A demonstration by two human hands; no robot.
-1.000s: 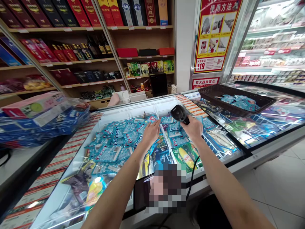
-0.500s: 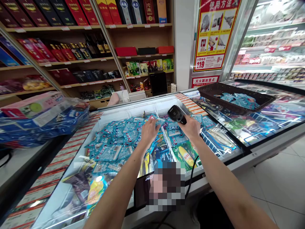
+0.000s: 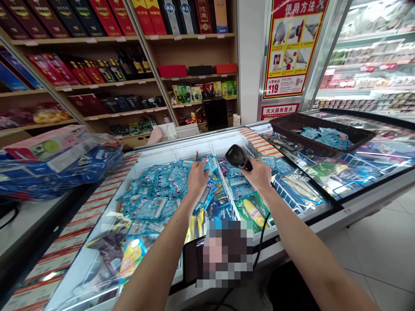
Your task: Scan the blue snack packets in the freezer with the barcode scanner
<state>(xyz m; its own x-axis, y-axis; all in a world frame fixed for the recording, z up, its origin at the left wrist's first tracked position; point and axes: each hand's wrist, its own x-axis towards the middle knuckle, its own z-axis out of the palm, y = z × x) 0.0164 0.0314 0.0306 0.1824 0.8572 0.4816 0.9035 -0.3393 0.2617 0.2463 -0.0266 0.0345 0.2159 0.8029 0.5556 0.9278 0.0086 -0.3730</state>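
My right hand [image 3: 260, 176] is wrapped round the handle of a black barcode scanner [image 3: 237, 156], whose head points left above the freezer. A dark cord [image 3: 261, 242] hangs below that wrist. My left hand [image 3: 198, 178] pinches a small blue ice-pop packet [image 3: 211, 164], which pokes out past the fingertips on the right, just left of the scanner. Beneath it spreads a heap of similar blue packets [image 3: 158, 183] in the lit chest freezer [image 3: 142, 160]. More blue packets [image 3: 240, 186] lie past a white wire divider [image 3: 228, 194], under the scanner.
A brown basket [image 3: 363, 137] with blue packets rests on the freezer at right. Plastic-wrapped boxes [image 3: 61, 160] stand at left. Price labels [image 3: 81, 220] line the freezer edge. A blurred-out patch [image 3: 227, 255] covers the front edge. Shelves [image 3: 194, 36] of goods rise behind.
My left hand has shifted slightly left, and the packet in it now tilts up and shows more of its face. The scanner in my right hand has moved slightly left.
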